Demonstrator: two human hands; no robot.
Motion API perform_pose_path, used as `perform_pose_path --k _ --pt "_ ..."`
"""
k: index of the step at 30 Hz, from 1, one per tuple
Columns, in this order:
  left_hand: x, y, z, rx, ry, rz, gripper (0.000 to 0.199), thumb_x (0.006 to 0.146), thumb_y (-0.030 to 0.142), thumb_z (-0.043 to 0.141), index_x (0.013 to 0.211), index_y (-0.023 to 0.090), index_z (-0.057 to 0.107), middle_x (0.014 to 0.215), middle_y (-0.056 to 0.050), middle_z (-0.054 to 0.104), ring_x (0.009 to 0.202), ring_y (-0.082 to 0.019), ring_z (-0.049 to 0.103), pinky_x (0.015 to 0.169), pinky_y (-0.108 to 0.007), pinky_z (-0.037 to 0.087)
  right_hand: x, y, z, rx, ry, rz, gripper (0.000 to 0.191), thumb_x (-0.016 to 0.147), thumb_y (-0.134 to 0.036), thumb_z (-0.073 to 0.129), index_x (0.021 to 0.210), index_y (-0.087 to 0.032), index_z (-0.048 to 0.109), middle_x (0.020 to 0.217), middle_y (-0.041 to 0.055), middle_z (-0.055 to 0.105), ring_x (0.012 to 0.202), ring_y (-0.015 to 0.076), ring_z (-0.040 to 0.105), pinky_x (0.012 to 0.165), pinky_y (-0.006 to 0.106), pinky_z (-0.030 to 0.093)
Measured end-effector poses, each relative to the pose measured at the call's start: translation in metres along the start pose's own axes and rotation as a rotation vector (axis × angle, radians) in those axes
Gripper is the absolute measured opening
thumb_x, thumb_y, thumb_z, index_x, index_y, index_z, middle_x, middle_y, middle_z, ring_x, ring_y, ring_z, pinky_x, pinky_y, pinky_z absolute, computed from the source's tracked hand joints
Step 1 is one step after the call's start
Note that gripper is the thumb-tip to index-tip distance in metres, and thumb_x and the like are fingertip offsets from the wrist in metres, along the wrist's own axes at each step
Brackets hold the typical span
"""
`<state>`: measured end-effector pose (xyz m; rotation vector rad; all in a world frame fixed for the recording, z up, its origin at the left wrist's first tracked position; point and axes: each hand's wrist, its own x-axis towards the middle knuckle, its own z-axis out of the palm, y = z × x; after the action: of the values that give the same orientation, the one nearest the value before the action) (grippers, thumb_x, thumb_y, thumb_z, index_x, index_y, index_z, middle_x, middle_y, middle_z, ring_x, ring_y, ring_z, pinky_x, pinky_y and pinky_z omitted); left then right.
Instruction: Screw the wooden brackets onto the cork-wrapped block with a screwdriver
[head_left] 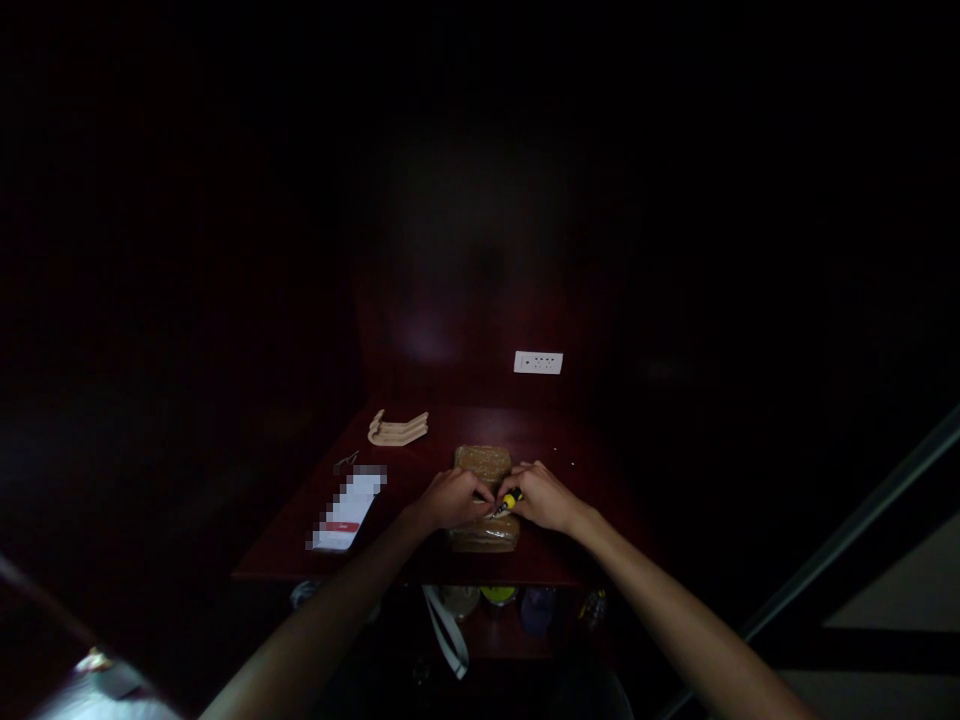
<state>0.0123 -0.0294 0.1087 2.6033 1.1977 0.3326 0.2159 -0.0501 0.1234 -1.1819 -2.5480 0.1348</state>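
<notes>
Head view: a tape-wrapped brown package, long axis running 12 to 6 o'clock, is being reached from both sides; a yellow-handled tool is being grasped by the right hand at 3 o'clock, while the left hand is being laid on the package at 9 o'clock, its grip impossible to tell.

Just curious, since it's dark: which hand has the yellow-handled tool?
The right hand holds the yellow-and-black handled tool; the left hand, beside it, shows no tool and rests on the brown taped parcel.
</notes>
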Motion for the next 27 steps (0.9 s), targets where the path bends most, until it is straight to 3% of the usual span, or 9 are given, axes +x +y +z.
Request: perform_pose_path --k 5,8,11,18,27 --pt "0.003 0.002 -0.001 0.03 0.006 -0.07 0.028 0.079 0.05 0.056 0.096 0.035 0.072 0.099 0.002 0.073 0.097 -0.02 0.064 0.083 -0.028 0.044 -0.004 0.008 -0.017 0.131 0.021 0.088 0.022 0.079 -0.027 0.059 0.098 -0.021 0.065 0.088 0.0033 0.069 0.078 0.0162 0.061 0.071 0.025 0.04" --pt "0.004 0.0 0.001 -0.004 -0.003 -0.069 0.03 0.079 0.053 0.055 0.094 0.035 0.072 0.097 0.002 0.073 0.095 -0.02 0.064 0.082 -0.029 0.044 -0.009 0.015 -0.035 0.166 -0.04 0.126 0.034 0.078 -0.045 0.06 0.101 -0.02 0.062 0.083 0.0031 0.068 0.069 0.0159 0.06 0.063 0.024 0.04" --pt "0.004 -0.003 0.003 -0.018 -0.013 -0.054 0.03 0.08 0.054 0.054 0.094 0.036 0.072 0.099 0.002 0.073 0.095 -0.02 0.064 0.082 -0.029 0.044 -0.014 0.02 -0.049 0.154 -0.098 0.141 0.039 0.074 -0.052 0.063 0.096 -0.02 0.064 0.077 0.0032 0.067 0.065 0.0161 0.058 0.058 0.024 0.038" --pt "0.004 -0.002 0.005 -0.019 0.004 -0.054 0.03 0.08 0.053 0.054 0.096 0.033 0.072 0.1 0.002 0.073 0.096 -0.019 0.064 0.083 -0.027 0.043 -0.012 0.019 -0.059 0.092 -0.127 0.147 0.02 0.078 -0.037 0.06 0.089 -0.022 0.068 0.075 0.004 0.066 0.068 0.0176 0.057 0.061 0.025 0.038" --pt "0.004 0.001 0.001 -0.07 -0.017 -0.047 0.025 0.08 0.048 0.055 0.09 0.033 0.073 0.09 0.005 0.074 0.086 -0.017 0.065 0.076 -0.024 0.043 0.005 0.01 -0.074 0.056 -0.142 0.005 0.018 0.078 -0.035 0.062 0.088 -0.02 0.065 0.074 0.0005 0.067 0.062 0.0129 0.056 0.057 0.022 0.035"
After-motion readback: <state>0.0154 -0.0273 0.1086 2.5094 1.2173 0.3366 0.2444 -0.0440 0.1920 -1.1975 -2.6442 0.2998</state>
